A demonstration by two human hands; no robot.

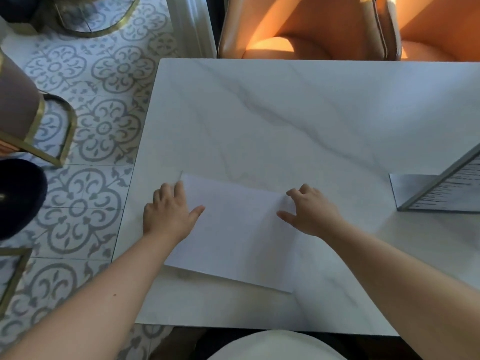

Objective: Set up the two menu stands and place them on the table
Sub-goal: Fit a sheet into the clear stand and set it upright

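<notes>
A flat white menu sheet (233, 235) lies on the white marble table (285, 113) near its front left. My left hand (168, 214) rests spread on the sheet's left edge, fingers at its far left corner. My right hand (311, 211) lies on the sheet's far right corner, fingers slightly curled, thumb pointing left. Neither hand has lifted the sheet. A second menu stand (439, 188) stands upright at the table's right edge, with a clear base, a metal-edged panel and printed text; it is partly cut off by the frame.
Two orange upholstered chairs (311, 29) stand behind the table's far edge. At left, over the patterned tile floor (98, 126), are a gold-framed chair (31, 120) and a dark round stool (18, 198). A white rounded seat (275, 346) sits at the table's near edge.
</notes>
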